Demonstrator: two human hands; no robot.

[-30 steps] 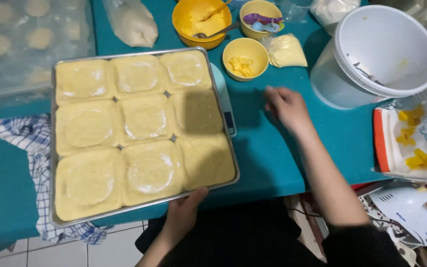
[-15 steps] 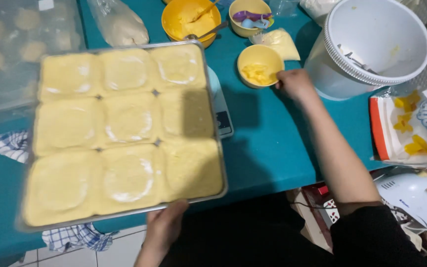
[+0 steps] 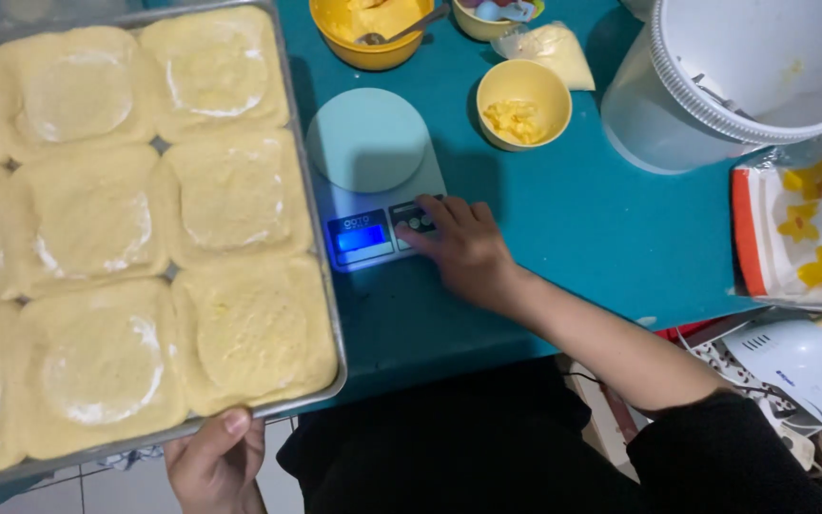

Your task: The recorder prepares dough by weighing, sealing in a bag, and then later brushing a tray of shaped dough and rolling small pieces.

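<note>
Nine dough squares (image 3: pixel 230 195), two yellow bowls (image 3: pixel 523 103)

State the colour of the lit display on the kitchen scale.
Blue: the scale's display glows blue, seen in the head view, beside the right hand.

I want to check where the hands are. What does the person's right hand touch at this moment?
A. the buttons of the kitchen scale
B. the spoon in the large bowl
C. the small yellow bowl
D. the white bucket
A: the right hand rests its fingertips on the buttons of the kitchen scale, beside the lit blue display, while the left hand holds the baking tray edge.
</note>
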